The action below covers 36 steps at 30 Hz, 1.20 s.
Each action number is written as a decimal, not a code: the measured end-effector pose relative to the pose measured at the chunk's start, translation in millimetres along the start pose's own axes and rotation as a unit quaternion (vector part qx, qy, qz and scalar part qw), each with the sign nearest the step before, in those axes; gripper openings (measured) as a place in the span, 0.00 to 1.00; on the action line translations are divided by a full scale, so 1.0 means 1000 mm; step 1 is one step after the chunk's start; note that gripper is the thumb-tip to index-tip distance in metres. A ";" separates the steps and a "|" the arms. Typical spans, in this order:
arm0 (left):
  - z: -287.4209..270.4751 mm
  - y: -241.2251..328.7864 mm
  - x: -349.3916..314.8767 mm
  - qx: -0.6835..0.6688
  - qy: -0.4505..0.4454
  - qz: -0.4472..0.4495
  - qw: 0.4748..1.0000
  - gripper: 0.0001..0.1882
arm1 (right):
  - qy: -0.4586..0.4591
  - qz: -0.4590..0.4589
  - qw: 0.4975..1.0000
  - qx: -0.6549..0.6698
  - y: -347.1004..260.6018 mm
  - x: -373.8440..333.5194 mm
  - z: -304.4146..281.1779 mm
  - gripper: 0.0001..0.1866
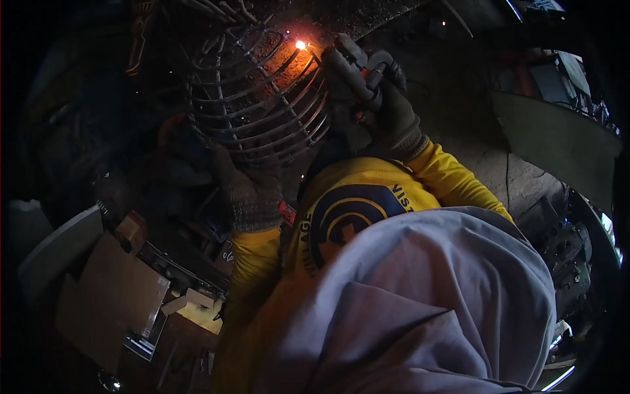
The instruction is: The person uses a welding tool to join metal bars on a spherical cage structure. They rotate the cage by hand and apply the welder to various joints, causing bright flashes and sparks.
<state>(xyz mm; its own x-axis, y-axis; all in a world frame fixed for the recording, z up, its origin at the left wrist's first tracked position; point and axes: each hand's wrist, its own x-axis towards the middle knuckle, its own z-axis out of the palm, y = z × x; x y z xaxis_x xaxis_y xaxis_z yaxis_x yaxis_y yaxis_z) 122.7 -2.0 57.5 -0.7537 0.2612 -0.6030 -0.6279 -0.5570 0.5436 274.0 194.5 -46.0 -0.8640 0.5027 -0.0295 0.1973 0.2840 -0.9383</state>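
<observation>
A rounded cage of curved metal rods (pixel 226 111) lies at the upper middle, its bars crossed by straighter ribs. At its far right edge burns a bright welding spot (pixel 300 45), lighting the rods and the surface behind them orange. My gloved right hand (pixel 397 115) is closed round a dark welding tool (pixel 351 72) with thick, tube-like parts, just right of the glow. At the cage's lower left edge, my gloved left hand (pixel 252 194) grips the lower rods; its fingertips are partly lost in shadow.
Brown cardboard (pixel 121 299) lies at the lower left beside a curved pale panel (pixel 65 240). A large greenish curved sheet (pixel 558 131) stands on the right, with dark metal machinery (pixel 567 256) below it. Pale grey cloth (pixel 426 295) covers the lower middle. Much is dark.
</observation>
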 end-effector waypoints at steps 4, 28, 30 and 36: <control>-0.013 0.005 0.006 0.009 -0.008 -0.009 1.000 0.20 | 0.018 0.013 0.999 -0.040 -0.007 0.001 0.002 0.36; -0.019 0.005 0.008 0.046 0.046 0.007 0.998 0.24 | 0.025 0.009 0.995 -0.100 0.002 0.005 0.005 0.33; -0.022 0.005 0.011 0.043 0.043 0.005 0.998 0.24 | 0.025 0.021 0.995 -0.092 0.002 0.003 0.005 0.33; -0.023 0.000 0.010 0.073 0.045 0.028 0.996 0.29 | 0.059 -0.029 0.994 -0.092 0.009 0.000 0.002 0.35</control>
<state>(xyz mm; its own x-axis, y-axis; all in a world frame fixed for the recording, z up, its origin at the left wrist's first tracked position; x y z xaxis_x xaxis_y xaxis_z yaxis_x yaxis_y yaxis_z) 119.6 -17.3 37.9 -0.7725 0.1566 -0.6154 -0.6112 -0.4462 0.6537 274.9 195.7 -54.8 -0.8180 0.5705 0.0735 0.2400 0.4547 -0.8577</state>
